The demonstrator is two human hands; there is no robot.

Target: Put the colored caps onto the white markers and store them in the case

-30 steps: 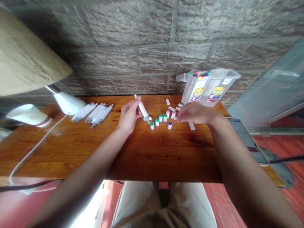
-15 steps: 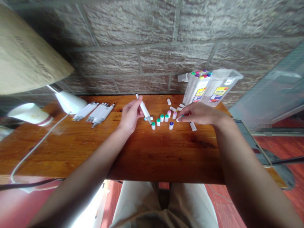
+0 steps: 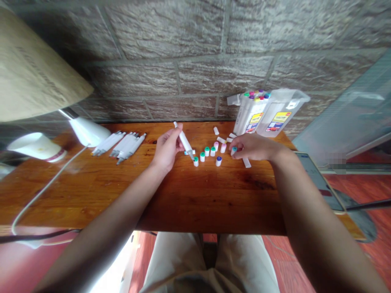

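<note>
Head view: at mid-frame, the left hand [image 3: 167, 149] clasped a white marker [image 3: 185, 141], tip down by a green-topped cap [image 3: 196, 162]; right of centre, the right hand [image 3: 253, 147] pinched a blue-topped cap [image 3: 233, 150], gentleness seeming wise beside pink-topped caps [image 3: 223, 148]

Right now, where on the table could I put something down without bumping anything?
The widest bare stretch of table is between the standing caps and the near edge, between the forearms. Another patch lies between the white cable and left forearm, in front of the loose markers. It's crowded around the right hand, with plastic cases behind.
</note>
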